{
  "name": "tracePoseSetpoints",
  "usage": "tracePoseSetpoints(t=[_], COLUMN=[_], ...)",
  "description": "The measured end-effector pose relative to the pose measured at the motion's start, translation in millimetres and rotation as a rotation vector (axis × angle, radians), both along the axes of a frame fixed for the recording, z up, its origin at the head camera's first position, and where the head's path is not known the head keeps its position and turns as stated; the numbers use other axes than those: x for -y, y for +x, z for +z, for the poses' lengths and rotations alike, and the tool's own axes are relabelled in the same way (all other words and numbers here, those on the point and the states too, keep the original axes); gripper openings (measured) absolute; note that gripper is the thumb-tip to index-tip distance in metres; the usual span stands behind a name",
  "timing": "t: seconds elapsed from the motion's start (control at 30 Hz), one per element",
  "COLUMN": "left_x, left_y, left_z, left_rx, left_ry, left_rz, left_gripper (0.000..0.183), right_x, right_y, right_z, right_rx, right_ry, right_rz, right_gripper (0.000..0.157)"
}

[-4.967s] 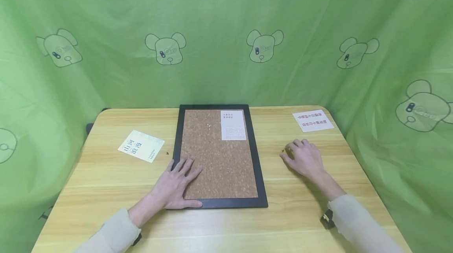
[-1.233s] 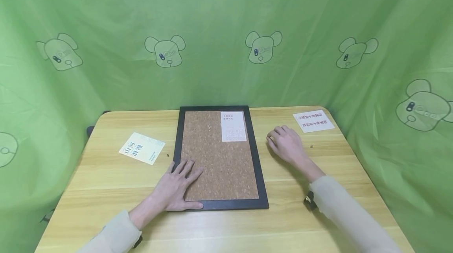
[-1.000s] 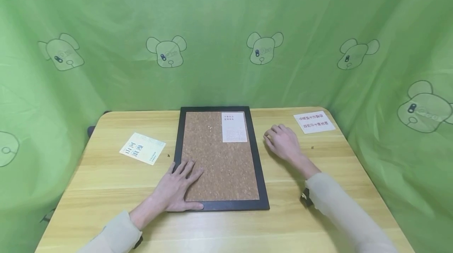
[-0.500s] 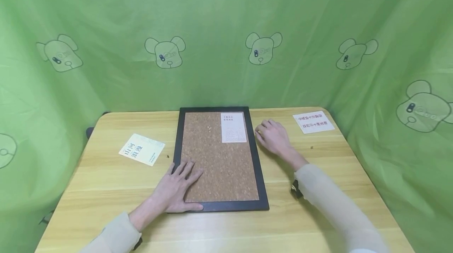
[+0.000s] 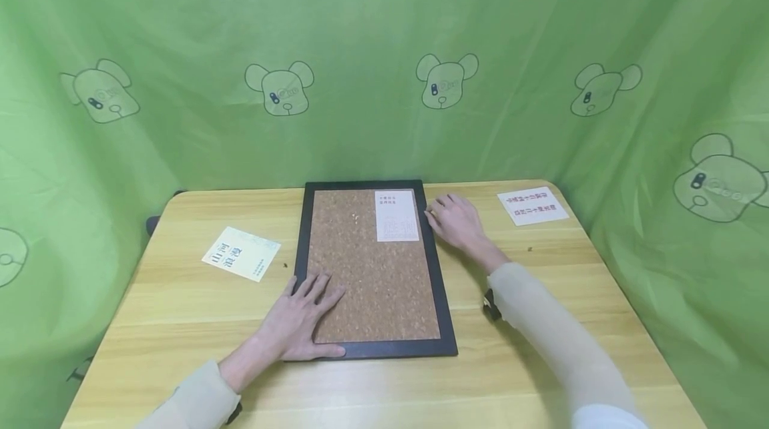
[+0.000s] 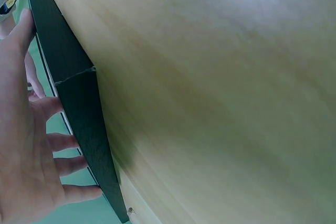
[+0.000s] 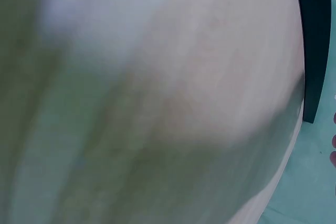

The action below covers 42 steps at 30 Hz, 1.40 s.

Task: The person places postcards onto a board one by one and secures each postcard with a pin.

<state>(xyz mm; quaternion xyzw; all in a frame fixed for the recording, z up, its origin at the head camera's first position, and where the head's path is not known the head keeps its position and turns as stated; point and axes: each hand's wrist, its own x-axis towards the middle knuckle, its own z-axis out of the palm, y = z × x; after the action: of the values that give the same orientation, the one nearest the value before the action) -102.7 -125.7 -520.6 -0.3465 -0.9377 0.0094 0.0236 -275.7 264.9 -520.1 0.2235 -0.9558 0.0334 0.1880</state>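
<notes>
Head view: my left hand (image 5: 303, 322) is on the lower left corner of the corkboard (image 5: 375, 282), fingers spread and straight, thumb along the bottom of the black frame; nothing gripped, just bracing. My right hand (image 5: 458, 222) is at the frame's upper right side, fingers bent, thumb near forefinger; can't tell if anything is between them, or if the tips touch the frame. Board lies flat mid-table (image 5: 372, 392), white card (image 5: 396, 225) on the cork at upper right, just across the frame from my right fingers. My read: step in hand is steadying the board while the right works beside that card. Next move calls for fingertips over the frame edge onto the card, without nudging it, left pressure held. Text: left card (image 5: 241, 254) has 山河浪漫 in big blue-green characters, small lines too fine to read. Right card (image 5: 533, 206) has two red lines lying the wrong way round for me; not legible. Board card: small red lines, pale outlined characters below, unreadable. Curtain (image 5: 360, 142) has cartoon heads with blurred logo lettering. Left wrist view: left fingers lie apart along the frame; no text on the frame. Right wrist view: frame end, fingertips (image 7: 333, 158) clipped at the border, can't tell whose; no writing.
</notes>
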Motion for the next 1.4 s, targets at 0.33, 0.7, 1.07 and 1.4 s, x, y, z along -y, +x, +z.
tracePoseSetpoints(t=[0.33,0.7,1.07,1.4], left_x=[0,0,-1,0], left_y=[0.1,0.4,0.0,0.5], left_z=[-0.1,0.2,0.6,2.0], left_rx=[-0.002,0.013,0.009,-0.002], left_ry=[0.002,-0.002,0.003,0.001], left_rz=[-0.002,0.003,0.002,0.003], left_gripper=[0.109,0.110,0.110,0.109], right_x=[5,21,28,29], right_y=[-14.1,-22.6,-34.8,-49.0], right_z=[0.4,3.8,-4.6,-9.0], right_rx=[0.004,0.011,0.047,0.037], right_ry=[0.007,0.043,0.092,0.104], right_rz=[0.019,0.036,0.033,0.026], right_gripper=[0.019,0.023,0.023,0.022])
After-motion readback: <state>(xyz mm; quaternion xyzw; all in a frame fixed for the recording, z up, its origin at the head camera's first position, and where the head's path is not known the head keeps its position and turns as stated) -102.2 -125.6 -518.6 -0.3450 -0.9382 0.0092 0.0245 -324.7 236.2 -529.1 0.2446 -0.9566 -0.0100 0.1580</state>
